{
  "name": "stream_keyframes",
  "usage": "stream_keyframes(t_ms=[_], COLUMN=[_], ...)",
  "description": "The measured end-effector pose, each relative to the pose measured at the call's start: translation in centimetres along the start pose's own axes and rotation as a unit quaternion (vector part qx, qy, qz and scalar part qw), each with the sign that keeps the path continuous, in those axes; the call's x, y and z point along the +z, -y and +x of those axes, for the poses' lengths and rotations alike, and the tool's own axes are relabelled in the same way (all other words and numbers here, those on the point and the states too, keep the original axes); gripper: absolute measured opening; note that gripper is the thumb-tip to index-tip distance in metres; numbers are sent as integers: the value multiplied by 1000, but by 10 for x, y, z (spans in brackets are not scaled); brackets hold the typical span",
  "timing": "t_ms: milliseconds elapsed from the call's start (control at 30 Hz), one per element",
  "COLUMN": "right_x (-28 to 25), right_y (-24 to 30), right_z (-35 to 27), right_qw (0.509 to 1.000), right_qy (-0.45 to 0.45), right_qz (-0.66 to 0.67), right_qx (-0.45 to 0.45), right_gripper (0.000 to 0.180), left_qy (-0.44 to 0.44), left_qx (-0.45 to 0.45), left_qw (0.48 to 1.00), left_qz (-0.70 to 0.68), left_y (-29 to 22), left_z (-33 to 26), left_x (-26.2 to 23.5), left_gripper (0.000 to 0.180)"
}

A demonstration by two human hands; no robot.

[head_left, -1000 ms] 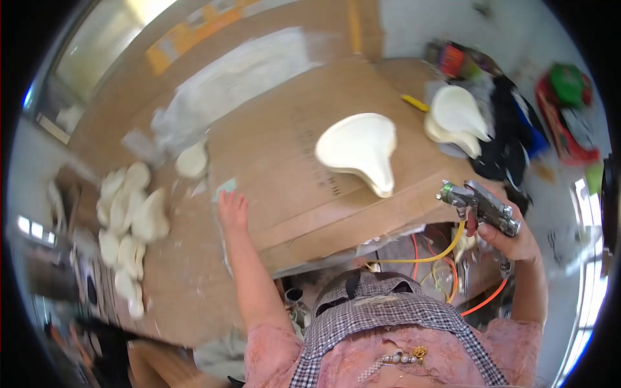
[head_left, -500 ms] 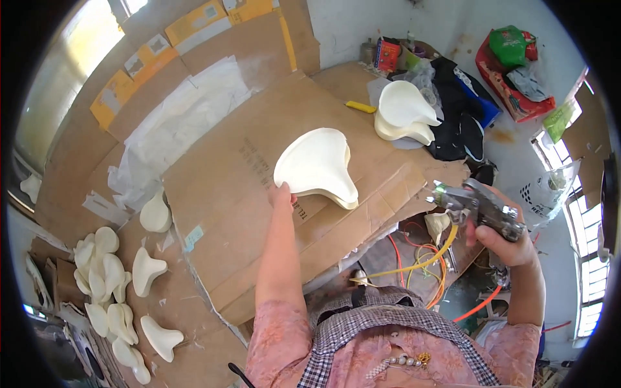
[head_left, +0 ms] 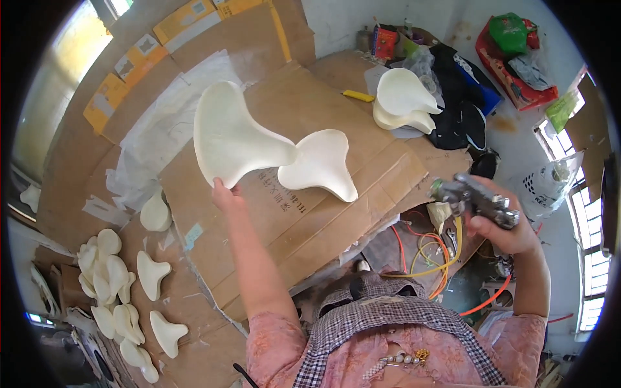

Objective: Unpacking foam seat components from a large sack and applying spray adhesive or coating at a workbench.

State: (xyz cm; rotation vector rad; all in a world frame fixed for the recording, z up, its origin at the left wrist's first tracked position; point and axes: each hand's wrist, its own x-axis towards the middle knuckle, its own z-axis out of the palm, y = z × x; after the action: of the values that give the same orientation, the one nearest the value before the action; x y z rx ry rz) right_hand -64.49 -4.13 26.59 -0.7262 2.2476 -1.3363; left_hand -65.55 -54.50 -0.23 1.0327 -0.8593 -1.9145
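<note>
My left hand (head_left: 226, 195) grips the lower edge of a cream saddle-shaped foam pad (head_left: 236, 139), holding it up over the left part of the cardboard sheet (head_left: 259, 249). The narrow nose of this pad points right and overlaps a second cream saddle pad (head_left: 323, 161) lying on the cardboard. At the right, my right hand (head_left: 508, 226) is wrapped round a metal spray gun (head_left: 475, 200), whose nozzle faces left toward the pads. A yellow hose (head_left: 458, 242) hangs below the gun.
Two stacked saddle pads (head_left: 404, 97) stand at the back right beside a yellow utility knife (head_left: 358, 96). More cream pads (head_left: 107, 265) lie in a heap at the lower left. Orange hoses (head_left: 446, 258) coil under the table's front edge. Cardboard panels (head_left: 223, 35) rise behind.
My left hand has moved left and lifted one pad away, uncovering another beneath it. The spray gun in my right hand has shifted only slightly.
</note>
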Motion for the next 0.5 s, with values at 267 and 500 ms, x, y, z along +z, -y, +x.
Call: stream_keyframes(t_ms=[267,500], right_x=[-15,-14], right_y=[-14,-64], right_z=[-17,1], right_qw=[995,983], right_qy=[85,33], right_qz=[26,175], right_qx=[32,31], right_gripper=[51,51], left_qy=[58,53], left_qx=[-186,-173], left_qw=[977,973], left_qz=[90,141], left_y=[100,128], left_z=[3,-70], left_x=[5,41], left_gripper=[35,41])
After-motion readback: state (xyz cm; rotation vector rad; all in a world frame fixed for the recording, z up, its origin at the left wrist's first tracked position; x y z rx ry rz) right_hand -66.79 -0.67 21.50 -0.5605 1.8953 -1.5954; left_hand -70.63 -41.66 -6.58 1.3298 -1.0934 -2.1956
